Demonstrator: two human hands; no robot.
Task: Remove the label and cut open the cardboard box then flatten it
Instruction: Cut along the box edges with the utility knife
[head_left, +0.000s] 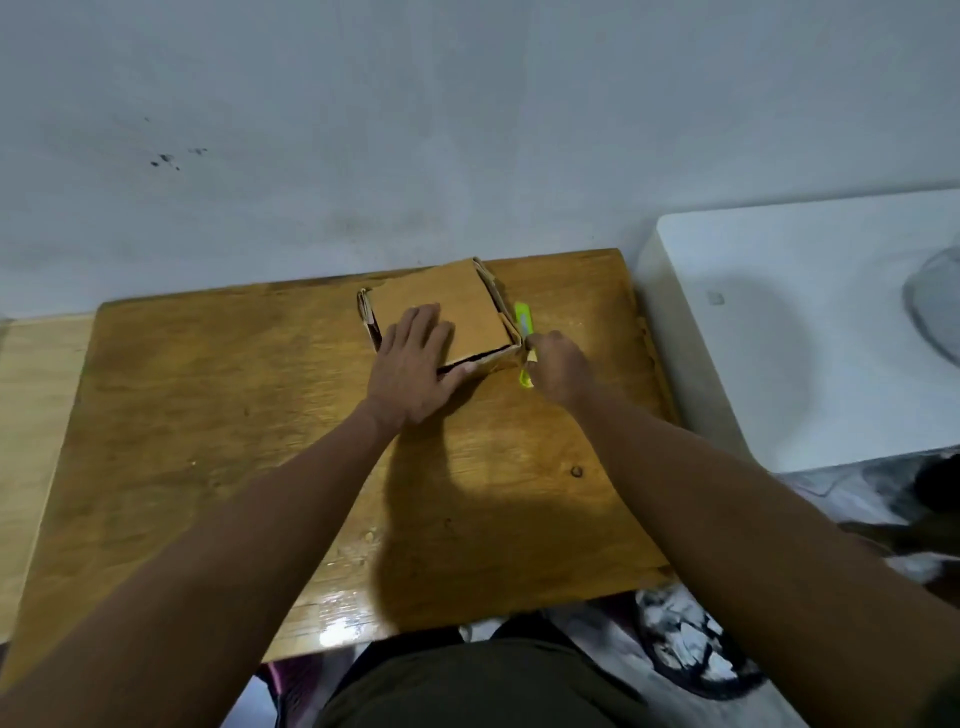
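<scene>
A small brown cardboard box (457, 299) sits at the far middle of the wooden table (234, 415), its top flap lying flat. My left hand (413, 364) presses flat on the box's near left corner, fingers spread. My right hand (558, 369) is closed around a bright yellow-green utility knife (523, 325) at the box's near right corner. The knife's tip points away from me along the box's right side. No label shows on the visible faces.
A grey wall rises right behind the table. A white appliance (805, 332) stands to the right, close to the table's edge. A lighter wooden surface (31, 415) adjoins on the left. Patterned cloth (685, 639) lies on the floor below.
</scene>
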